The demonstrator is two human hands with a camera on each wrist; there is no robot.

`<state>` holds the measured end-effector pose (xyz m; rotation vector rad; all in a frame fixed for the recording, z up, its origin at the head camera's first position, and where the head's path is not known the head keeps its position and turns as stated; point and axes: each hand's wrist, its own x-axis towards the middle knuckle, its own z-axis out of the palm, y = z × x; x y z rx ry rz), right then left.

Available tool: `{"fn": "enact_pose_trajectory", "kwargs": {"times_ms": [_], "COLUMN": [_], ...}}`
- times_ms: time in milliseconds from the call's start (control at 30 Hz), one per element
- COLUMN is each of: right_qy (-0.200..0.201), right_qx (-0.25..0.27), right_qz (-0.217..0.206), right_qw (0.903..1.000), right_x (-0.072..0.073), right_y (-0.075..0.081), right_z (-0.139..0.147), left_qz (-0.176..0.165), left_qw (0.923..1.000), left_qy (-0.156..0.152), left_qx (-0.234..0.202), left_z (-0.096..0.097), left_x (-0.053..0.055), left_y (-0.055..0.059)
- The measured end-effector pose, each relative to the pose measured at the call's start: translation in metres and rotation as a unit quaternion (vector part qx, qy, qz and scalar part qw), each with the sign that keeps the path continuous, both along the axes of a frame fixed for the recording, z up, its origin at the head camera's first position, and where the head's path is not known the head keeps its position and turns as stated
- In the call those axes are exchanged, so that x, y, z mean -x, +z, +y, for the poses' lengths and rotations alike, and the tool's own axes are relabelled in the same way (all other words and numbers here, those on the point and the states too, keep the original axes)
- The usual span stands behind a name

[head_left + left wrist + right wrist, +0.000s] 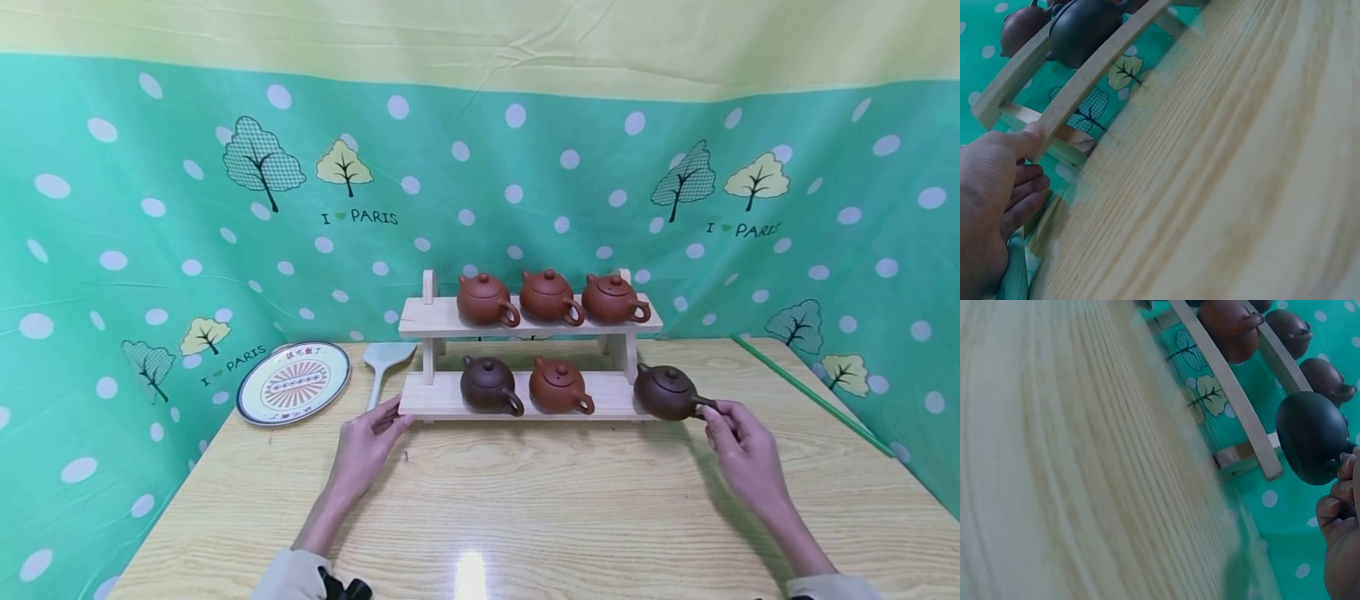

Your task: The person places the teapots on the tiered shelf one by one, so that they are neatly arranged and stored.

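A two-tier wooden display shelf (517,406) stands on the table. Three reddish-brown teapots (549,293) sit along its upper board. On the lower board are a dark brown teapot (486,387) and a reddish-brown teapot (557,388). My left hand (363,446) grips the left end of the lower board, its thumb on the board's edge in the left wrist view (1034,130). With my right hand (742,458) I pinch the handle of another dark brown teapot (666,393). That pot is at the right end of the lower board; the right wrist view shows its underside (1311,437) off the board.
Left of the shelf lie a white spatula (386,357) and a round patterned plate (295,383) leaning near the curtain. A thin green stick (813,397) lies along the table's right side. Behind everything hangs a green dotted curtain (517,167). Pale wood-grain tabletop (525,492) spreads in front.
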<state>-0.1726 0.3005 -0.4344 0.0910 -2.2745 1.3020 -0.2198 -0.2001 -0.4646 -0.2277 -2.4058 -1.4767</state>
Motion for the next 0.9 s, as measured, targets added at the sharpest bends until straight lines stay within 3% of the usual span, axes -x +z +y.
{"fn": "enact_pose_trajectory", "kwargs": {"times_ms": [900], "right_qy": [0.039], "right_qx": [0.037], "right_qz": [0.014], "right_qw": [0.9985], "right_x": [0.014], "right_y": [-0.007], "right_z": [-0.028], "left_qz": [0.000], "left_qw": [1.0000], "left_qy": [-0.002], "left_qx": [-0.005], "left_z": [0.000], "left_x": [0.000], "left_y": [0.000]}}
